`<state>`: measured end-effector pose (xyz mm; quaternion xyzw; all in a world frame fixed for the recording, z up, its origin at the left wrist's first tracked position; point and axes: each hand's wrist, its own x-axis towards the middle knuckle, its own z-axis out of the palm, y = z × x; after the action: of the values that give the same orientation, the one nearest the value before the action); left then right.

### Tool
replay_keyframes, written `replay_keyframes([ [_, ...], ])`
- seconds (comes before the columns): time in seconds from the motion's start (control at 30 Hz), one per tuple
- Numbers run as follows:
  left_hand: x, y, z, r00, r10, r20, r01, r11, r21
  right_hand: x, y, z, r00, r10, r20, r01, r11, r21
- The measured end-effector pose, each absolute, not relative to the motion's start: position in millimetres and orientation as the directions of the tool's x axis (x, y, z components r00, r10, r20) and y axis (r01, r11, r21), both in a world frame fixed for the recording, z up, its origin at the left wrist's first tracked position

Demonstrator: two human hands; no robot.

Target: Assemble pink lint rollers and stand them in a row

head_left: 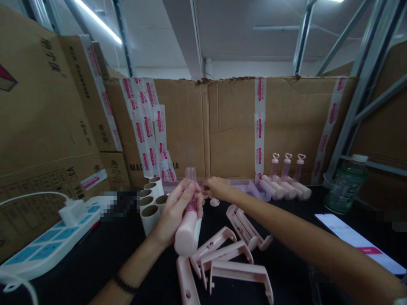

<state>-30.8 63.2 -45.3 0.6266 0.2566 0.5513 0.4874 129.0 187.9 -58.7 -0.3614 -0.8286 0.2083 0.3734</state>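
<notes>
My left hand [176, 209] is wrapped round a pale pink bottle [187, 231] with a clear pink top, holding it upright above the dark table. My right hand [218, 188] reaches further back, its fingers pinched together at small pink parts by a pink tray [244, 185]; what it pinches is too small to name. A small round pink cap [214, 202] lies just in front of that hand. Several pink bracket-shaped handles [229, 254] lie scattered on the table below my hands.
Several white tubes [151, 203] stand left of my left hand. Three finished pink bottles with heart tops [288, 180] lie at the back right. A white and blue power strip [47, 243] lies at the left, a green bottle [346, 184] and a phone [359, 241] at the right. Cardboard walls [232, 127] enclose the table.
</notes>
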Motion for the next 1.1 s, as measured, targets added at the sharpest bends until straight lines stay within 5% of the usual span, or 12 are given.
replay_keyframes([
  [0.17, -29.2, 60.1, -50.7, 0.277, 0.844, 0.46, 0.071, -0.495, 0.866, 151.2, 175.2, -41.6, -0.399, 0.763, 0.508, 0.384, 0.642, -0.664],
  [0.37, -24.3, 54.7, -49.3, 0.343, 0.814, 0.468, 0.33, -0.571, 0.752, 178.8, 108.8, -18.9, -0.366, 0.791, 0.49, -0.11, 0.487, -0.867],
  [0.83, -24.5, 48.8, -45.5, 0.414, 0.795, 0.443, 0.691, -0.591, 0.416, 179.5, 72.8, -10.4, -0.467, 0.736, 0.49, 0.233, 0.637, -0.735],
  [1.1, -20.5, 39.8, -43.5, 0.413, 0.796, 0.443, 0.744, -0.575, 0.34, 182.3, 71.3, -7.3, -0.532, 0.733, 0.424, 0.222, 0.603, -0.766],
])
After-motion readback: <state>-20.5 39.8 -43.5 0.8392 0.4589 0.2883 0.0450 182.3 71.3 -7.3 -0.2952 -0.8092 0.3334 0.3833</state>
